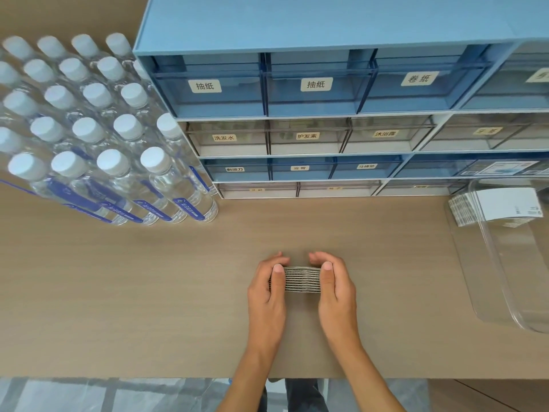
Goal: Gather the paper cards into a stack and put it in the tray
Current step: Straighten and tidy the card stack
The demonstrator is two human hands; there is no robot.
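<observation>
A stack of paper cards (302, 279) stands on edge on the tan table, its striped edges facing up. My left hand (267, 288) presses on its left side and my right hand (337, 288) on its right side, thumbs on top, so the stack is squeezed between both. A clear plastic tray (505, 281) lies at the right edge of the table, well apart from my hands. Inside its far end rests another pile of cards (502, 208), white face up and fanned a little.
A blue and white drawer cabinet (312, 114) with labelled drawers fills the back. Several capped water bottles (98, 144) stand packed at the back left. The table's front edge (148, 377) runs just below my wrists.
</observation>
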